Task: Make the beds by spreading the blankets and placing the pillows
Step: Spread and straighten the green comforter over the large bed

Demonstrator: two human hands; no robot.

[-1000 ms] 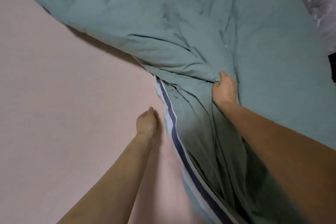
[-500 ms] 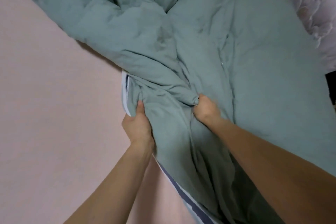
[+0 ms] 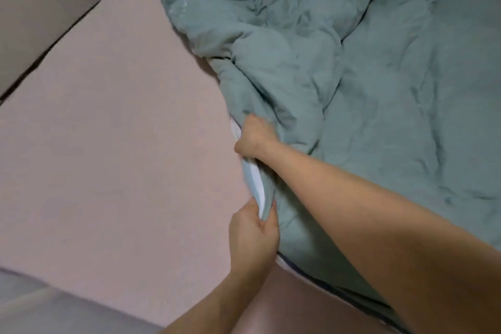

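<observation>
Pink sheet (image 3: 113, 144) bare beside rumpled green blanket (image 3: 393, 89); left hand (image 3: 253, 236) and right hand (image 3: 253, 138) fingers clench blanket edge.

blanket (image 3: 379, 84) on the right of the bed sheet (image 3: 108, 157) | right hand (image 3: 254, 138) at its left edge, far | left hand (image 3: 252, 236) same edge, nearer

Both hands shifted along blanket (image 3: 379, 122) edge — left hand (image 3: 253, 236) nearer, right hand (image 3: 253, 137) farther.
</observation>
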